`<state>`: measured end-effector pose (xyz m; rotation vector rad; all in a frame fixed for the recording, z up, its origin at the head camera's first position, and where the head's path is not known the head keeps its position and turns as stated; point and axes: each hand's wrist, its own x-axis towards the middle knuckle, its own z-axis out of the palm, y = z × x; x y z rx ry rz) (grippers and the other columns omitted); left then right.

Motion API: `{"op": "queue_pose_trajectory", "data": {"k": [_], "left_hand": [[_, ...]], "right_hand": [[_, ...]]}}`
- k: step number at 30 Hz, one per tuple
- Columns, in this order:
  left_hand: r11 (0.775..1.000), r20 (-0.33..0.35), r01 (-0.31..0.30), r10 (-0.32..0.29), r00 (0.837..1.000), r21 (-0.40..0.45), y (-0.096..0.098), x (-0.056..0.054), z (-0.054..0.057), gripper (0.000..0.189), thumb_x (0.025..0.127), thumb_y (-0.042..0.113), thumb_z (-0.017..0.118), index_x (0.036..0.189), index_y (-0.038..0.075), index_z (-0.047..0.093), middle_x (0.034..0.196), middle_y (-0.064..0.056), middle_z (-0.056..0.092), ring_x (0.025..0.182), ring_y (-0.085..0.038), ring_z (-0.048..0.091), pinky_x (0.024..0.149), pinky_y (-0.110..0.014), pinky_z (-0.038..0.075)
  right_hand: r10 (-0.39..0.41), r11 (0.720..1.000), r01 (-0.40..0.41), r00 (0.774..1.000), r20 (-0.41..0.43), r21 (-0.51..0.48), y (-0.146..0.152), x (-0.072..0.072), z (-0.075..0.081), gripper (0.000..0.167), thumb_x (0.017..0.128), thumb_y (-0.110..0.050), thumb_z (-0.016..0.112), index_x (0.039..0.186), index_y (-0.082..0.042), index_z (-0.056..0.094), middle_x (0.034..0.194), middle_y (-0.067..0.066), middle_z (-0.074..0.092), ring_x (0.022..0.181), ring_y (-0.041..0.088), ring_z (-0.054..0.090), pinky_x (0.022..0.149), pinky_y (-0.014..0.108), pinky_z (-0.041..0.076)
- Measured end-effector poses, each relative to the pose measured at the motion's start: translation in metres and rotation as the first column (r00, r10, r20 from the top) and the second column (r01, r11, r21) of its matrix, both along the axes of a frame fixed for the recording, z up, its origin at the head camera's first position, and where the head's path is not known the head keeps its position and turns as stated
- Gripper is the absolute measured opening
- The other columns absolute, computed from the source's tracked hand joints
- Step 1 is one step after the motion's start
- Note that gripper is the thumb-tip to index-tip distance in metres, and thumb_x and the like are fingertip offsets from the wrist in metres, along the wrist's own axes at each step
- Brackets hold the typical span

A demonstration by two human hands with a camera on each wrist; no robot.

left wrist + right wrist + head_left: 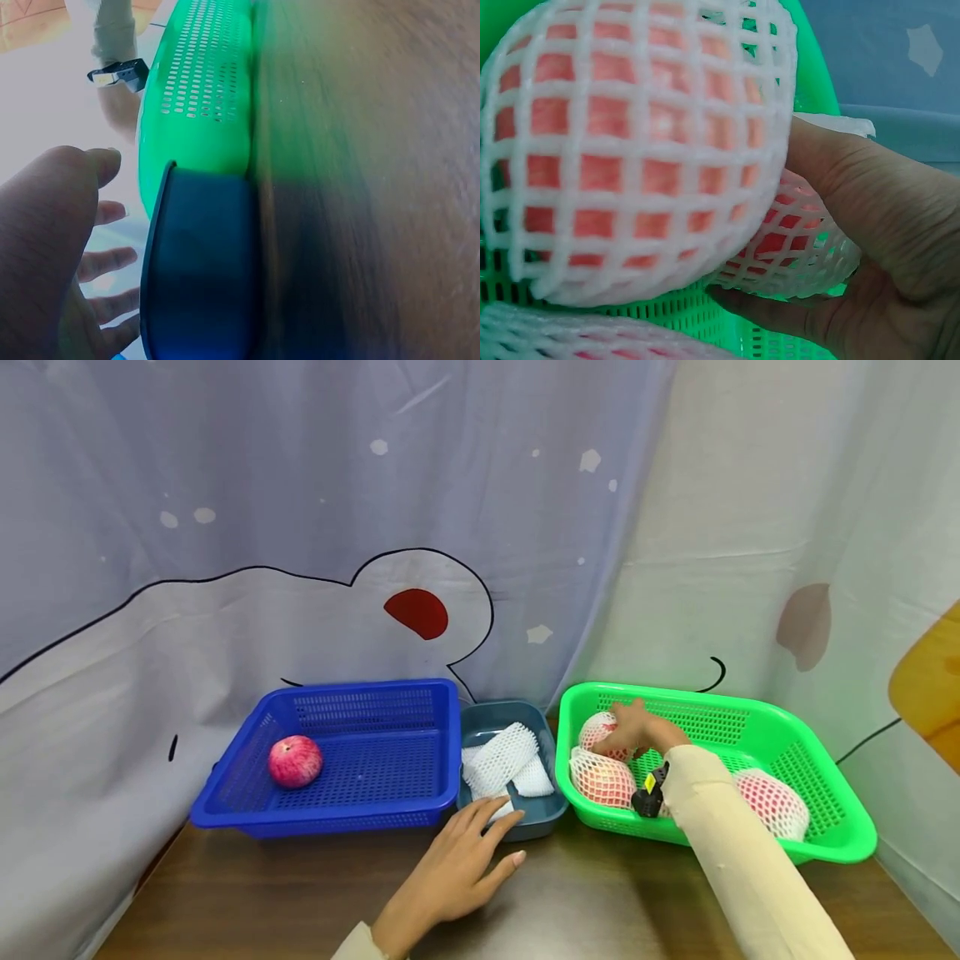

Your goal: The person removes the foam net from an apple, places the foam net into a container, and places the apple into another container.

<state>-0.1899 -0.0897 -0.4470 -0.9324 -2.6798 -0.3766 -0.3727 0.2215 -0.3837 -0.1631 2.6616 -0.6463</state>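
Inside the back left corner of the green basket [750,714], my right hand [637,728] grips an apple in a white foam net [598,727]. The right wrist view shows thumb and fingers curved round this netted apple [784,236]. A second netted apple [602,778] lies just in front of it and fills much of that view. My left hand [465,860], fingers spread and relaxed, hovers at the front edge of the small dark teal bin [536,810]. Several empty foam nets [504,756] lie in this bin, one partly behind the left fingertips.
To the left stands a blue basket [382,768] with one bare red apple [296,762] in it. Another netted apple [772,806] sits at the green basket's right. A curtain [300,468] hangs behind the wooden table [285,893].
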Motion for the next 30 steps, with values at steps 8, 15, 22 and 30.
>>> {"op": "queue_pose_trajectory", "data": {"k": [8,15,22,30], "left_hand": [[1.000,-0.013,-0.007,0.007,1.000,0.014,-0.005,0.000,-0.001,0.051,0.104,0.050,0.038,0.145,0.022,0.048,0.153,-0.007,0.045,0.140,-0.028,0.044,0.111,-0.050,0.042],[1.000,-0.026,-0.022,0.022,0.999,0.009,-0.008,0.000,0.000,0.051,0.104,0.051,0.039,0.145,0.023,0.049,0.153,-0.006,0.045,0.139,-0.028,0.044,0.109,-0.050,0.043],[1.000,-0.040,-0.027,0.027,0.999,0.007,-0.008,0.001,-0.001,0.050,0.104,0.051,0.040,0.144,0.023,0.050,0.152,-0.005,0.045,0.139,-0.027,0.045,0.108,-0.050,0.043],[0.999,-0.058,-0.035,0.036,0.998,0.013,-0.008,0.001,0.000,0.048,0.103,0.049,0.043,0.142,0.023,0.052,0.150,-0.006,0.048,0.137,-0.026,0.045,0.105,-0.050,0.045]], "right_hand": [[0.030,0.999,-0.030,0.999,0.013,-0.016,0.003,0.002,-0.002,0.096,0.088,-0.040,0.071,0.151,0.004,0.013,0.144,0.038,0.031,0.122,0.045,0.048,0.078,0.038,0.056],[0.003,0.999,0.000,0.998,0.066,-0.038,0.001,0.004,0.004,0.117,0.085,-0.042,0.072,0.153,0.005,-0.010,0.148,0.036,0.031,0.119,0.039,0.053,0.085,0.045,0.057],[-0.012,0.999,0.011,0.999,-0.034,-0.039,0.006,0.013,0.009,0.098,0.083,-0.043,0.074,0.145,0.002,0.013,0.121,0.032,0.052,0.095,0.033,0.061,0.075,0.045,0.059],[0.008,0.999,-0.009,0.999,-0.044,-0.031,0.013,0.019,0.012,0.100,0.081,-0.044,0.074,0.152,0.001,0.020,0.141,0.040,0.034,0.125,0.051,0.044,0.091,0.056,0.052]]}}
